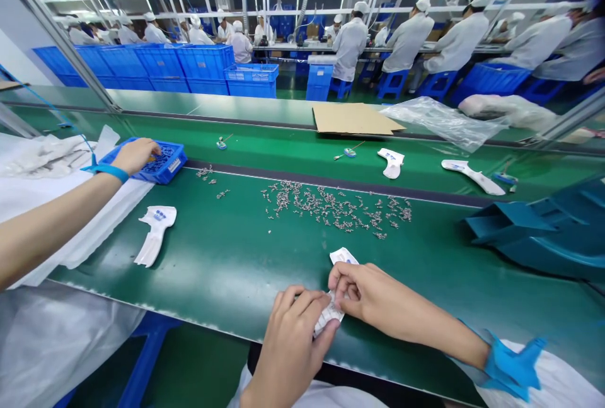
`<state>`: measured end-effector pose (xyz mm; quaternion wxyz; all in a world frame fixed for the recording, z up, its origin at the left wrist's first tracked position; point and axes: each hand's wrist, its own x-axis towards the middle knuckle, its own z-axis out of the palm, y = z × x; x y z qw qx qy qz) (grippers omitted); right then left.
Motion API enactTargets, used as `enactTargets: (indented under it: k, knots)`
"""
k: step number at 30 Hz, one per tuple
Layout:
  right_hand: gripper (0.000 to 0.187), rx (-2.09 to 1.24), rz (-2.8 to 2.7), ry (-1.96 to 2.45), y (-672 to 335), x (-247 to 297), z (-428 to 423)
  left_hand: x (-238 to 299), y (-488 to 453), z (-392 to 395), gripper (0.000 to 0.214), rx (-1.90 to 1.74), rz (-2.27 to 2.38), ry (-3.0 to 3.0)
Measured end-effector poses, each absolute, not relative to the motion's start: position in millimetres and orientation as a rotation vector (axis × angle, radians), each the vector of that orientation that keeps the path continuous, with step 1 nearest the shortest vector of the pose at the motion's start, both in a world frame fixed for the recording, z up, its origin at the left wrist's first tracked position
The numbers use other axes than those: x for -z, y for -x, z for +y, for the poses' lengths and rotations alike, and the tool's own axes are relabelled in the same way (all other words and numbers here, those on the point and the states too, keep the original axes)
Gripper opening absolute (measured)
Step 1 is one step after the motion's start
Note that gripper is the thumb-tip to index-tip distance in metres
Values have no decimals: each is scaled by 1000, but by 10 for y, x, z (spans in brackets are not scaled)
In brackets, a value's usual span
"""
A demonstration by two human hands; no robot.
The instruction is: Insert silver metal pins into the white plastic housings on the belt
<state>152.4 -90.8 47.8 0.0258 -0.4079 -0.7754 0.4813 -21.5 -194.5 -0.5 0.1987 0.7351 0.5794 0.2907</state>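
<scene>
White plastic handle-shaped shell (343, 257) gripped by both hands at the near edge of the green conveyor belt (227, 266).
Left hand (289, 338) clasps the shell's lower end with the thumb pressed on it; right hand (367, 297) pinches its middle from the other side, and its top end pokes out above the fingers. Just beyond the grip lies a scatter of small silver metal screws (335, 206). Left of the grip, a second white shell (155, 231) lies flat. Further left, a co-worker's hand (137, 154) rests in a blue plastic tray (171, 167).

Mostly hidden under left hand (288, 338) and right hand (373, 297): white part (344, 256). Scattered metal bits (331, 203), perhaps screws, too small to tell.
</scene>
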Motion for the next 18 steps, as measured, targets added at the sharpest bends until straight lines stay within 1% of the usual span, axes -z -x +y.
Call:
enactTargets:
  k: [4, 7, 11, 18]
  knots:
    - [9, -1513, -2405, 1257, -1505, -494, -902, 12, 210, -1940, 27, -825, 1633, -2069]
    - [9, -1417, -2461, 1326, -1497, -493, -916, 14, 210, -1947, 28, -825, 1637, -2064]
    - [12, -1286, -2549, 1403, -1477, -506, -917, 19, 209, -1963, 28, -819, 1636, -2070]
    - [17, -1121, -2781, 1422, -1359, -583, -817, 1, 205, -1957, 26, -797, 1612, -2039]
